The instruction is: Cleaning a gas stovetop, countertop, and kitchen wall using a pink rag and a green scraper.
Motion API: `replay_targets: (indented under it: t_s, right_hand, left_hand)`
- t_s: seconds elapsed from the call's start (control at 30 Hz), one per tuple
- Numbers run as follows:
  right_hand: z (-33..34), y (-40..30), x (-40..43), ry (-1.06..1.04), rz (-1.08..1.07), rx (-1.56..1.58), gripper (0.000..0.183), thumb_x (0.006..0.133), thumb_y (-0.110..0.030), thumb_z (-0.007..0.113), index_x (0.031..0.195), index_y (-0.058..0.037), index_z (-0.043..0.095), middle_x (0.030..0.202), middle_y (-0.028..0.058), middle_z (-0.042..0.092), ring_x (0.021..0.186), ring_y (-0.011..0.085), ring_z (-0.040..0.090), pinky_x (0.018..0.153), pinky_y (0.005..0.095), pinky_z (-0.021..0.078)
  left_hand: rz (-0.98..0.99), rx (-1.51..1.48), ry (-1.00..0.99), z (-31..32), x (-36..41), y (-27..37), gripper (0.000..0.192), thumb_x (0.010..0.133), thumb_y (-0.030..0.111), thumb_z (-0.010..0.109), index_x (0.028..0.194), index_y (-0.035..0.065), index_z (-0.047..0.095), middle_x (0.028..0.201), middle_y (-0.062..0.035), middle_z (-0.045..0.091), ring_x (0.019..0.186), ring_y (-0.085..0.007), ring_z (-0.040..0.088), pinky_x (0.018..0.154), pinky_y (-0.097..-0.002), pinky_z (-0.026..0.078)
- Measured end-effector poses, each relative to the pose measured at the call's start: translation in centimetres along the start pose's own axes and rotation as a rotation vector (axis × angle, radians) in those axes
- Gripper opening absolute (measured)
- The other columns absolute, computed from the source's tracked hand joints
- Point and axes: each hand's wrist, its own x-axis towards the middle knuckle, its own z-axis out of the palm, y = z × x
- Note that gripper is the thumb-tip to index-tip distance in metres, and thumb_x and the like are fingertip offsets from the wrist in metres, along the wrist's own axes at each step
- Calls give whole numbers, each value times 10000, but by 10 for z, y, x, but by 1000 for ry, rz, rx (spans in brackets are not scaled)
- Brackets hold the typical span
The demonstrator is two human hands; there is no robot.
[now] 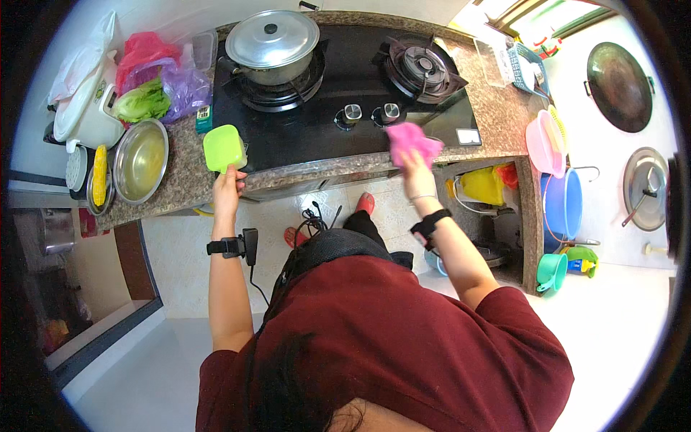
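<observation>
My left hand point(229, 189) grips the near edge of a small container with a lime-green lid point(222, 148), at the front left corner of the black glass gas hob point(345, 132). In my right hand point(417, 175) is a pink cloth point(413, 141), bunched and slightly blurred, over the front right part of the hob. Two control knobs, a left one point(352, 112) and a right one point(390, 112), stand just beyond the cloth and to its left. A lidded metal pot point(272, 40) sits on the left burner. The right burner point(424, 67) carries no pot.
Left on the granite counter point(186, 178) are a steel bowl point(141, 162), a corn cob point(100, 175), lettuce point(143, 102), plastic bags point(186, 89) and a white rice cooker point(89, 116). At right stand a basket point(526, 67), a pink basin point(542, 143) and a blue bucket point(564, 208).
</observation>
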Motion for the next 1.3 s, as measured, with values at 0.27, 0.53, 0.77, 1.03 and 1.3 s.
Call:
replay_targets:
  t_s: [0.27, 0.53, 0.77, 1.03, 1.3]
  right_hand:
    - [1, -42, 39, -76, -331, 54, 259, 673, -151, 521, 925, -95, 535, 987, 134, 505, 954, 275, 461, 821, 373, 357]
    - [-11, 49, 37, 35, -176, 111, 294, 683, -117, 501, 975, -127, 533, 977, 141, 506, 937, 289, 472, 817, 357, 368]
    - [-25, 249, 49, 109, 174, 293, 285, 735, -185, 492, 1014, -137, 520, 996, 150, 514, 915, 282, 489, 760, 359, 394]
    - [-96, 202, 108, -57, 404, 1303, 285, 776, -119, 468, 1020, 27, 490, 969, 69, 536, 842, 115, 504, 753, 222, 390]
    - [-85, 261, 99, 304, 382, 710, 233, 730, -82, 542, 955, -23, 535, 831, 65, 572, 733, 102, 523, 673, 227, 423]
  left_hand:
    - [42, -65, 11, 42, 2, -1, 381, 818, 401, 387, 773, 67, 563, 741, -10, 569, 612, -46, 442, 534, -185, 335]
    - [151, -98, 164, 41, -1, -11, 386, 833, 396, 356, 641, 85, 478, 624, -17, 516, 530, -59, 414, 491, -185, 310]
    - [209, -266, 234, 49, 2, -8, 431, 797, 454, 396, 586, 81, 440, 586, -28, 463, 570, -119, 439, 561, -230, 340]
    - [139, -230, 208, 46, -10, -4, 352, 781, 374, 479, 594, 78, 444, 586, -12, 421, 619, -128, 411, 631, -262, 309]
    - [95, -222, 260, 53, -8, 3, 332, 771, 357, 503, 592, 83, 452, 595, -9, 428, 614, -119, 397, 639, -254, 303]
